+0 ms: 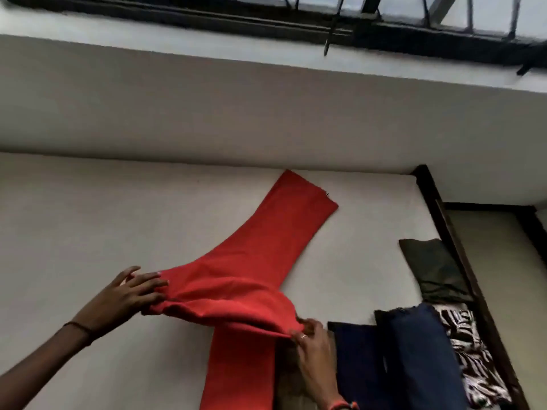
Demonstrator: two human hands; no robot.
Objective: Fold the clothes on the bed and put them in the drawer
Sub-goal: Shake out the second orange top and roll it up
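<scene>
Red trousers (260,261) lie spread on the pale bed (88,232), one leg reaching toward the wall, the other running down to the bottom edge of the view. My left hand (130,294) grips the left end of the raised waist. The right end of that waist is pinched by my right hand (310,335). The waist part is lifted a little off the bed between both hands. No drawer is in view.
At the right of the bed lie a dark navy garment (408,356), an olive green one (435,270) and a black-and-white patterned one (473,365). A dark wooden bed frame (461,250) runs along the right side. The wall and a barred window (414,13) stand behind.
</scene>
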